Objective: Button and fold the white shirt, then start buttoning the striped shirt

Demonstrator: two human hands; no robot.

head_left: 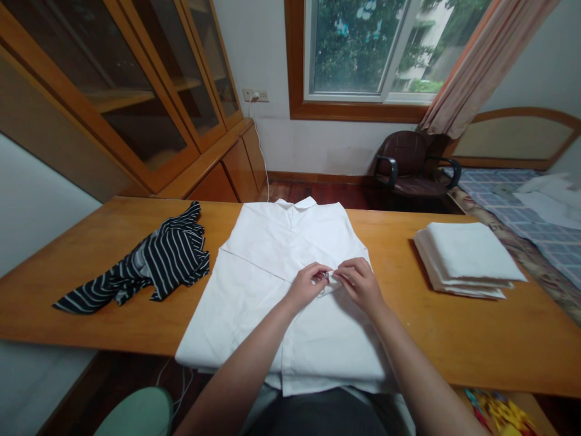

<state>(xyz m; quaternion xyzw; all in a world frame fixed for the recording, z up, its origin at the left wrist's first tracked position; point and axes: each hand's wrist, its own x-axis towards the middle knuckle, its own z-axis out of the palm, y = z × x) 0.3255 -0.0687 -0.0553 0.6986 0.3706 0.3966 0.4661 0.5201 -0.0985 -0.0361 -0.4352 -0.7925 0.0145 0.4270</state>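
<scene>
Clothing (313, 415) in a dark shade covers the person's lap, just below the near end of a white shirt (254, 290), which lies front up on a wooden table (449, 339), its collar (306, 204) at the far end and its lower end hanging past the table's near edge. To the near left of the shirt, lower than the tabletop, is a pale green stool (136, 415); to its near right, a cluster of yellow, red and blue items (508, 416), cut off and too unclear to identify. Two bare forearms (254, 357) reach in over the shirt. At the middle of its front, the left hand (311, 284) pinches a small bit of the white fabric between thumb and fingers. Just beside it, the right hand (361, 283) pinches the same raised bit; the detail between the fingertips is too small to tell. Left of the shirt lies a crumpled black cloth with white stripes (175, 254). Right of the shirt is a neat stack of folded white cloth (469, 251). Beyond the shirt to the left stands a wooden cabinet (202, 142) with glass doors. Beyond it to the right are a dark brown armchair (406, 154) and a bed (503, 188) with a blue checked cover. Farthest beyond the shirt, slightly right, a window (354, 48) shows green trees outside, with a pink curtain (485, 66) at its right side.
</scene>
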